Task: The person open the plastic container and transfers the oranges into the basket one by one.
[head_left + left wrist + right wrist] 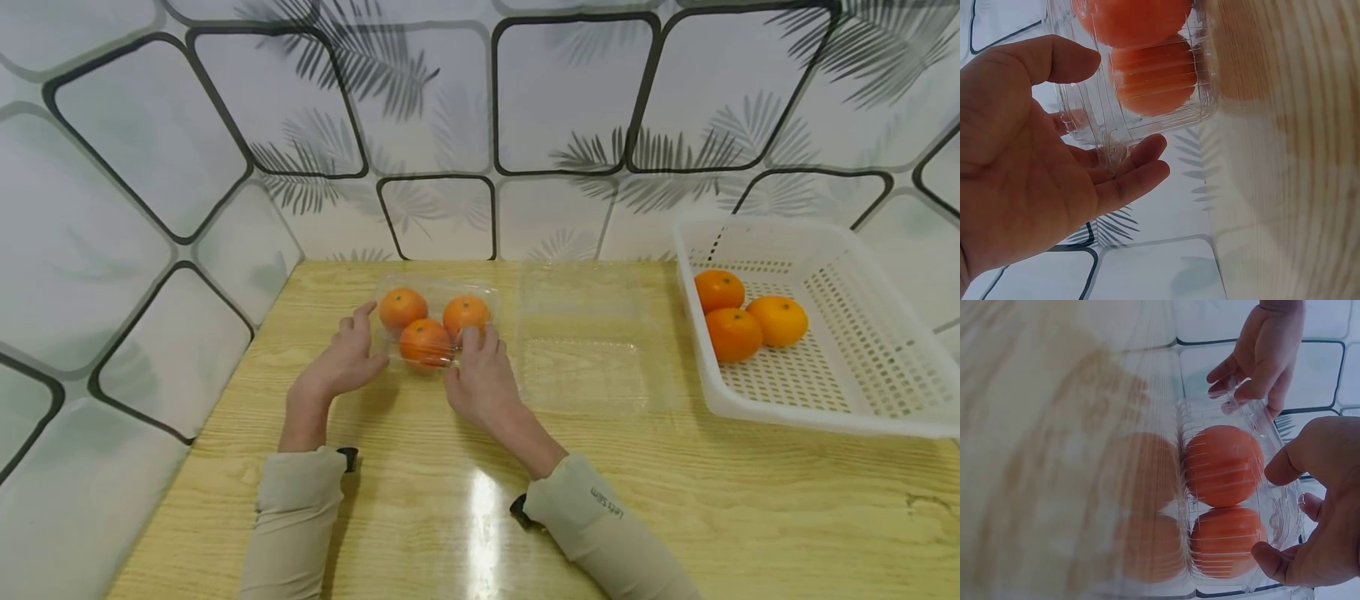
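Three oranges [425,342] sit inside a clear plastic clamshell box [442,285], seen through its ribbed wall in both wrist views. At the box's left end is my left hand [341,358]. In the left wrist view its thumb [1075,61] lies along the rim, with the other fingers round the corner's far side. My right hand [486,379] holds the front right edge of the box. Its fingertips [1270,559] touch the rim in the right wrist view. Whether the lid is fully latched cannot be told.
Just right of the box, another clear clamshell box [581,367] lies unfolded on the wooden table [405,517]. A white perforated basket [847,400] stands at the right, with three oranges [777,322] against its left side. Patterned walls rise behind and to the left.
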### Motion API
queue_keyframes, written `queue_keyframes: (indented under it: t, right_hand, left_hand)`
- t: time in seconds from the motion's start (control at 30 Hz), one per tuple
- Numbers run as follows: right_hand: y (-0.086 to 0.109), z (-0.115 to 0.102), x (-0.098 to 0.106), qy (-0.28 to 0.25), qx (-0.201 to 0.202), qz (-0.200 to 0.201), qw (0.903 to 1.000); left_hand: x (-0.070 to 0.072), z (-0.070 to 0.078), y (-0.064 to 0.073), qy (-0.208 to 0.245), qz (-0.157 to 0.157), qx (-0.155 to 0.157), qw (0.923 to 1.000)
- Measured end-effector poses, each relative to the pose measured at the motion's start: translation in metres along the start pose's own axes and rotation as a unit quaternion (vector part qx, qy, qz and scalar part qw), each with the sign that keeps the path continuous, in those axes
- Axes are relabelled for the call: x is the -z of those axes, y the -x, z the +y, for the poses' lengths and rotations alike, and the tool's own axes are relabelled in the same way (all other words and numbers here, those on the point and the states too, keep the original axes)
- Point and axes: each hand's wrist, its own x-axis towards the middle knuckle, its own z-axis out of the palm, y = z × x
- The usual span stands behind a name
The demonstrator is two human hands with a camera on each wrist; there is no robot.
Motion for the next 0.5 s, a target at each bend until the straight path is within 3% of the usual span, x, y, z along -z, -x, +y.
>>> queue_keyframes:
  t: [0.2,0.5]
  right_hand:
    - [-0.001,0.001,-0.002,0.032,0.000,0.011,0.9994]
    - [0.000,-0.002,-0.003,0.036,-0.023,0.004,0.9991]
  left_hand:
    - [-0.007,0.006,-0.003,-0.029,0.009,0.002,0.9995]
    - [-0.013,0.011,-0.005,-0.069,0.023,0.027,0.9970]
